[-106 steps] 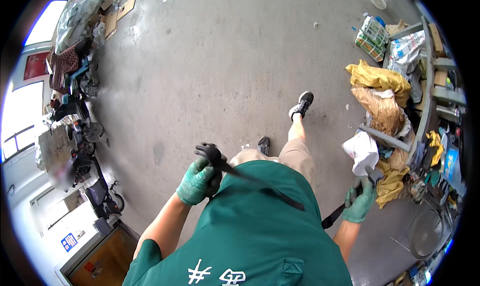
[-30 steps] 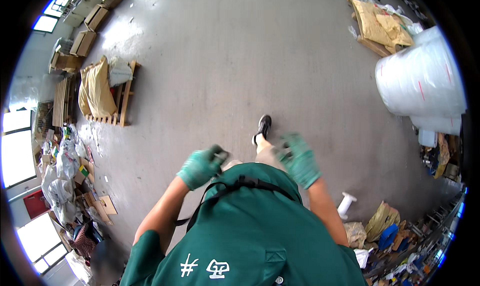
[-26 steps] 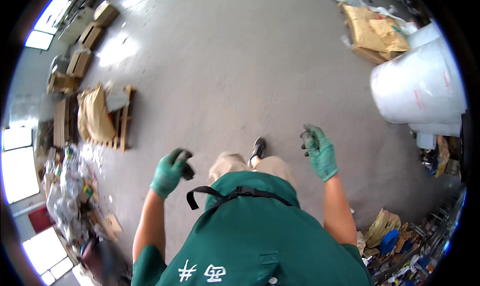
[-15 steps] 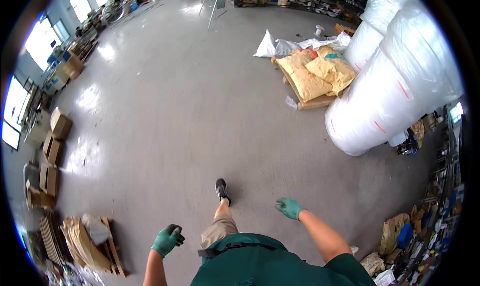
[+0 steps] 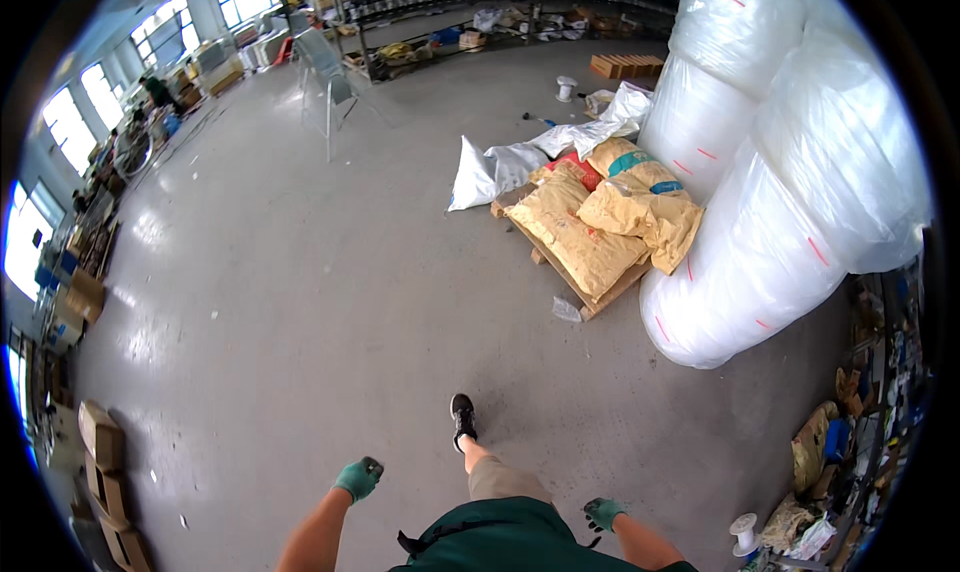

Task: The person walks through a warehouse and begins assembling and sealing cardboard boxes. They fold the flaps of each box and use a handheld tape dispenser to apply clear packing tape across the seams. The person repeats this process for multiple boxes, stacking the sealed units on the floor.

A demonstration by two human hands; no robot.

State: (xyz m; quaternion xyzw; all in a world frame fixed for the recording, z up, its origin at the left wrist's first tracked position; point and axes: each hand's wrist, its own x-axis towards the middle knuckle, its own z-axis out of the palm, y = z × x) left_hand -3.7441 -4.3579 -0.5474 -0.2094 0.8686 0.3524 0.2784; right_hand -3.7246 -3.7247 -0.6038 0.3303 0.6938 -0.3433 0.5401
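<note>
My left hand [image 5: 360, 478], in a green glove with dark fingertips, hangs out in front over the grey floor [image 5: 330, 332]. Its fingers are loosely bent, and I see nothing in them. Lower down on the right, my right hand [image 5: 603, 514] wears the same kind of glove; its fingers are somewhat apart and hold nothing. Neither hand touches anything. Between them, one foot in a black shoe [image 5: 462, 419] is set forward on the floor.
Ahead right, tan sacks [image 5: 575, 227] lie on a wooden pallet [image 5: 610, 299], beside white sacks [image 5: 495, 170] and tall plastic-wrapped white rolls [image 5: 740, 222]. A metal stand [image 5: 330, 87] is farther off. Cardboard boxes [image 5: 103, 437] line the left; a white spool [image 5: 743, 534] stands right.
The pallet, sacks and wrapped rolls now appear nearer and lower in view. My left hand has swung forward, my right hand back toward my body. The other foot is now in front.
</note>
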